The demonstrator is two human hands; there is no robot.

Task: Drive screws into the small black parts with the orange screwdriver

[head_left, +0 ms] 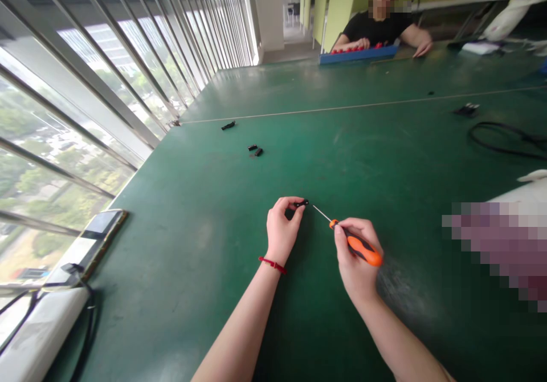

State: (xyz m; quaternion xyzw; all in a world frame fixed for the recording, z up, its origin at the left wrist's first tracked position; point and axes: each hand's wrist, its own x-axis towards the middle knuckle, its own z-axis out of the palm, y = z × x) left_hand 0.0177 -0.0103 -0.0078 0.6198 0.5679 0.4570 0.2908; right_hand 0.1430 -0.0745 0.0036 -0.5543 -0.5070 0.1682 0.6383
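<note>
Between thumb and fingers, my left hand (pixel 284 225) pinches a small black part (pixel 301 203), too small to make out its exact kind. An orange-and-black screwdriver (pixel 363 250) is gripped in my right hand (pixel 356 256), its thin metal shaft pointing up and to the left. The tip of the shaft is close to the black part, with a small gap between them. Both hands are just above the green table (pixel 205 291). Farther off lie two small black pieces (pixel 258 151) side by side, and another black piece (pixel 228 125) beyond them to the left.
Along the left edge stand metal railings (pixel 141 45), a phone (pixel 102 228) and a white power strip (pixel 55 325) with black cables. A black cable (pixel 491 139) lies at right. Across the table a person (pixel 376 28) sits behind a blue tray (pixel 359 57) holding red items.
</note>
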